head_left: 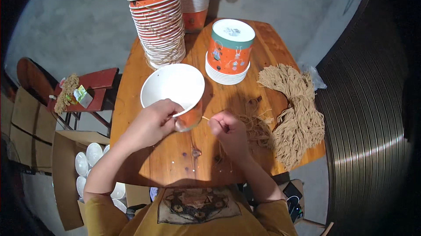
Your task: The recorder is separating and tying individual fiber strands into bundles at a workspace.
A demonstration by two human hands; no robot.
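Wood (180, 166) lies open between held bucket (174, 88) and near edge (193, 181).

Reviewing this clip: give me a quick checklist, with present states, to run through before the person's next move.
1. Left hand gripping the white-lined bucket at its rim: ok.
2. Right hand pinching the thin strand at the bucket's side: ok.
3. Strand secured to the bucket: cannot tell.
4. Visible part of the bucket's inside bare: ok.
5. Tan cord bundle lying on the table: ok.
6. Tall bucket stack steady: cannot tell; its top is cut off.
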